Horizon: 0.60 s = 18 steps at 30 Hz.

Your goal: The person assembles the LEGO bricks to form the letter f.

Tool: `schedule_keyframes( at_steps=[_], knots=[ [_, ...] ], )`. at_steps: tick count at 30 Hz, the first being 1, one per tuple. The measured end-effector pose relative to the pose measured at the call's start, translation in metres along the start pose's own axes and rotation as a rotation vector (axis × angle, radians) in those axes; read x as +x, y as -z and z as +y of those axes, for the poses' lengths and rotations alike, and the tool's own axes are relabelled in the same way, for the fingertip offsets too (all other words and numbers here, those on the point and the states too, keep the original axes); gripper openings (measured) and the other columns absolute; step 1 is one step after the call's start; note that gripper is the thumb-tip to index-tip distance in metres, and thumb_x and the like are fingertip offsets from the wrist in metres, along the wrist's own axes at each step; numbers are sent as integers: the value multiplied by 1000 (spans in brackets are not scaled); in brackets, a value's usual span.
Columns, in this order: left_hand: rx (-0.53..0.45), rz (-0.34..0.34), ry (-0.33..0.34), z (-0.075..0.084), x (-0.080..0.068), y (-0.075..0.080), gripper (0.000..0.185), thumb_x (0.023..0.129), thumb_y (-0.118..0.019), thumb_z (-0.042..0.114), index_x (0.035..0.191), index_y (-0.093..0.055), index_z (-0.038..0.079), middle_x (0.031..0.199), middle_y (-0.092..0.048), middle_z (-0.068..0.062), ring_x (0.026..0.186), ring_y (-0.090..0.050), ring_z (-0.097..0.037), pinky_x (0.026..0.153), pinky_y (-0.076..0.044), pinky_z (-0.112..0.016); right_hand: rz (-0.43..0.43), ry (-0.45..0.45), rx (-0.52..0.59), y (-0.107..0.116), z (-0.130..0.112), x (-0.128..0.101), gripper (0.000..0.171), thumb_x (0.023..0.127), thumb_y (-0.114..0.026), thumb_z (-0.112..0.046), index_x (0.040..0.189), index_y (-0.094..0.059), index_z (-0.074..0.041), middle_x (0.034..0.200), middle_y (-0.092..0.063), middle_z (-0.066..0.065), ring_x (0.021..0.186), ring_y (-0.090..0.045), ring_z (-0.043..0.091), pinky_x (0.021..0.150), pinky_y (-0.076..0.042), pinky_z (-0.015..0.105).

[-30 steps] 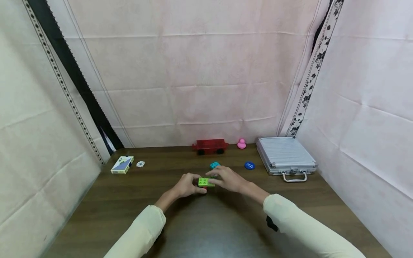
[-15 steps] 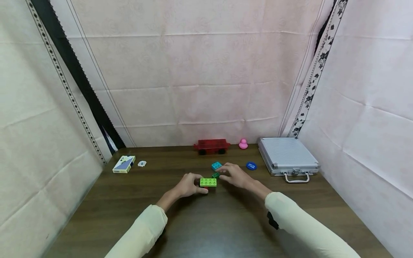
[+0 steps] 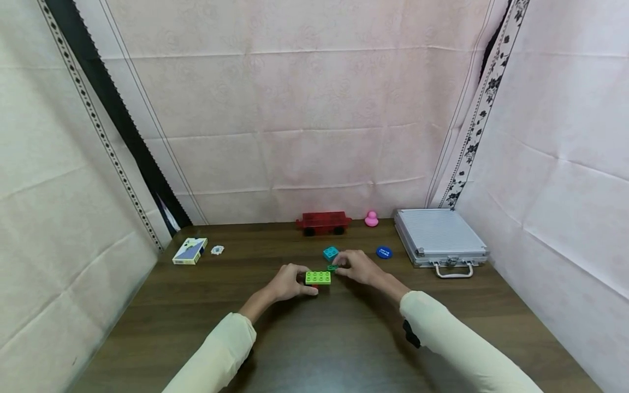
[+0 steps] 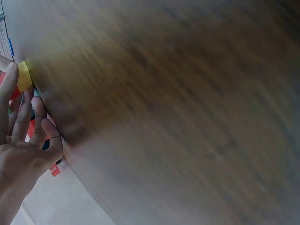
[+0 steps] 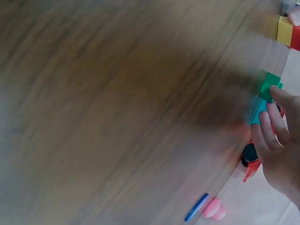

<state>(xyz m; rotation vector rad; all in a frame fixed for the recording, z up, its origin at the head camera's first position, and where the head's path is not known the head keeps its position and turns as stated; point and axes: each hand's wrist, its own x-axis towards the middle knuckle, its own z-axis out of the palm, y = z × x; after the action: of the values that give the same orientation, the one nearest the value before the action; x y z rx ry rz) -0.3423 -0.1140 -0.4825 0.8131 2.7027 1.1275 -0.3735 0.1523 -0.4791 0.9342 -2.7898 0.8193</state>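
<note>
In the head view my left hand (image 3: 289, 283) holds a small stack of toy bricks between thumb and fingers. A lime green brick (image 3: 318, 278) tops the stack. The left wrist view shows red and yellow bricks (image 4: 24, 76) in the same stack, partly hidden by my fingers. To the right, my right hand (image 3: 360, 266) pinches a small green brick (image 5: 269, 86) between thumb and fingertips, just behind the stack. Right behind those fingers lies a turquoise brick (image 3: 330, 252), close to the green one.
At the back stand a red toy wagon (image 3: 324, 223) and a pink toy figure (image 3: 371, 219). A blue disc (image 3: 384, 252) and a silver case (image 3: 440, 238) lie to the right. A card box (image 3: 190, 251) and a small white piece (image 3: 217, 250) are at the left.
My right hand has left the lime green brick, moved right and taken hold of the green brick, which now appears tilted. My left hand stays on the stack.
</note>
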Motion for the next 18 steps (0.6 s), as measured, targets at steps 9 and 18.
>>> schedule_keyframes(
  at_steps=[9, 18],
  knots=[
    [-6, 4, -4, 0, -1, 0, 29, 86, -89, 24, 107, -76, 10, 96, -73, 0, 82, -63, -10, 73, -53, -30, -34, 57, 27, 6, 11, -14, 39, 95, -78, -17, 131, -69, -5, 111, -70, 8, 100, -66, 21, 88, -57, 40],
    [-17, 6, 6, 1, -1, -1, 29, 85, -89, 24, 107, -76, 10, 95, -74, 1, 79, -63, -8, 70, -52, -27, -108, 71, 32, 7, 13, -17, 46, 99, -73, -10, 143, -62, -7, 142, -62, 12, 131, -58, 28, 107, -47, 49]
  ],
)
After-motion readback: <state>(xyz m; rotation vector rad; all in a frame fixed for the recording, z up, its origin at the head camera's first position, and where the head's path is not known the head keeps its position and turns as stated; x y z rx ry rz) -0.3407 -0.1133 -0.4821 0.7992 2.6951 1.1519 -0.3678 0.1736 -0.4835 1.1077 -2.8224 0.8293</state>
